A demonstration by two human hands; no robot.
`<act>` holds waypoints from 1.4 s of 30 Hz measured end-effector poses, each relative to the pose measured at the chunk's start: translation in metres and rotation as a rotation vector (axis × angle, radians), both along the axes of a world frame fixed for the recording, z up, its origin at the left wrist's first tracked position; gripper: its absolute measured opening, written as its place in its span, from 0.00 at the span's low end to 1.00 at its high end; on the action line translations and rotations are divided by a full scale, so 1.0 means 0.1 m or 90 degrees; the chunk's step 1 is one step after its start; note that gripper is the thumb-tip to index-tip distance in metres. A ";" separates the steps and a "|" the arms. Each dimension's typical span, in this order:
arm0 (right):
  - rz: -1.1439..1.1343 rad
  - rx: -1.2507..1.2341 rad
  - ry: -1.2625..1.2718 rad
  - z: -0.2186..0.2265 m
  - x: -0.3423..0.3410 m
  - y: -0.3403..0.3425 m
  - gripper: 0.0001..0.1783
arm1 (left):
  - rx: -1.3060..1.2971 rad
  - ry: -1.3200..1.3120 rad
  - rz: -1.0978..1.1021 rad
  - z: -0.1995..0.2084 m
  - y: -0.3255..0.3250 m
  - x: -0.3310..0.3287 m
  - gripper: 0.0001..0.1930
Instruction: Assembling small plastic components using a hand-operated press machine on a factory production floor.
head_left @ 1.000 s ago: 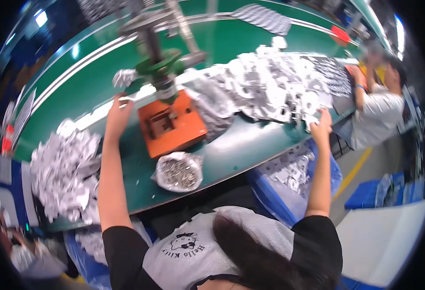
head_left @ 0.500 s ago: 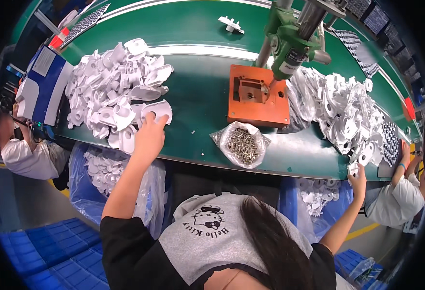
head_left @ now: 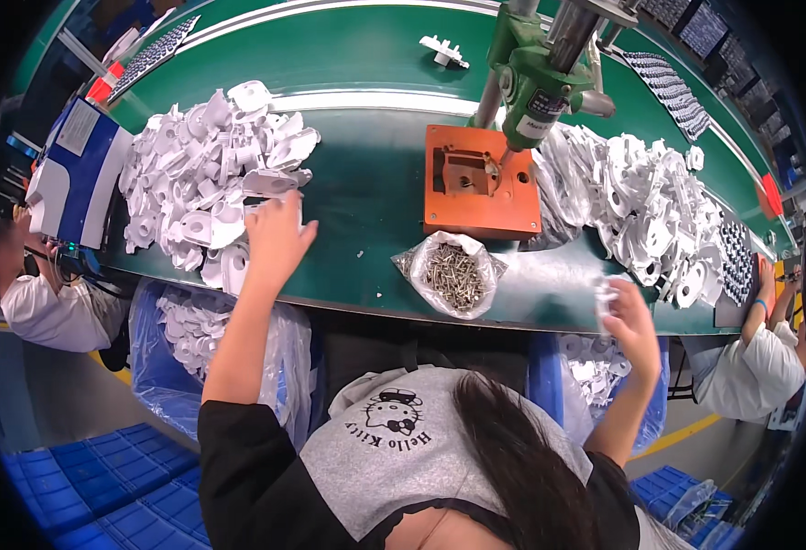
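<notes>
At the right edge of a heap of white plastic parts (head_left: 187, 174), my left hand (head_left: 275, 240) reaches in with its fingers spread, touching or just over one part; the fingers do not look closed around it. My right hand (head_left: 634, 323) is above the table's front edge, closed on a small white plastic part (head_left: 607, 298), blurred by motion and partly hidden by the fingers. A second heap of white plastic parts (head_left: 651, 206) lies to the right of it. Between my hands sits a clear bag of metal screws or pins (head_left: 456, 277).
Behind the bag stands a green press (head_left: 536, 87) above an orange fixture block (head_left: 481, 206). Blue bins lined with plastic (head_left: 160, 380) hold more white parts below the table. A lone white part (head_left: 443, 52) lies on the far green belt. Co-workers' arms show at both sides.
My right hand has come left, away from the right heap, with a small white part in it. My left hand has shifted slightly, and its fingers have spread off the part they gripped.
</notes>
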State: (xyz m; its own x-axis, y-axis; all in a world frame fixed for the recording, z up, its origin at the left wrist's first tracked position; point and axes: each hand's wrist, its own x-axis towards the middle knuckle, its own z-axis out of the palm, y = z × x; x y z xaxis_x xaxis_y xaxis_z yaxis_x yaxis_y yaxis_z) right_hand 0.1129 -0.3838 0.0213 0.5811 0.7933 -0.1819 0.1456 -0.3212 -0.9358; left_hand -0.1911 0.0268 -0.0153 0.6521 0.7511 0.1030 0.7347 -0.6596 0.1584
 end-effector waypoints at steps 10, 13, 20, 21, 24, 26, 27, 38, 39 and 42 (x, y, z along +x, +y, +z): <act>0.265 0.136 0.134 -0.11 -0.78 1.33 0.31 | 0.136 -0.201 -0.126 0.02 -0.27 0.24 0.25; 0.319 0.128 0.120 -0.11 -0.90 1.42 0.31 | -0.058 0.107 -0.130 -0.10 -0.03 -0.07 0.29; 0.272 0.149 0.138 -0.20 -0.95 1.41 0.30 | -0.231 0.060 -0.061 0.14 -0.11 -0.10 0.24; 0.270 0.149 0.137 -0.22 -0.95 1.41 0.30 | -0.281 -0.057 -0.113 0.17 -0.13 -0.09 0.22; 0.266 0.207 0.187 -0.23 -1.01 1.49 0.32 | -0.736 -0.463 -0.045 0.18 -0.27 0.04 0.15; 0.171 0.337 0.244 -0.17 -1.10 1.59 0.35 | -1.020 -0.746 -0.080 0.01 -0.45 0.24 0.12; 0.154 0.360 0.260 -0.14 -1.10 1.63 0.35 | -1.040 -0.844 -0.105 0.04 -0.62 0.36 0.12; 0.079 0.379 0.437 -0.23 -1.22 1.67 0.22 | -0.365 -0.866 -0.263 -0.06 -1.27 0.87 0.14; 0.075 0.381 0.437 -0.25 -1.22 1.67 0.22 | -0.262 -0.785 -0.283 -0.01 -1.24 0.85 0.13; 0.057 0.413 0.492 -0.30 -1.18 1.66 0.25 | -0.126 -0.653 -0.320 0.15 -1.27 0.78 0.16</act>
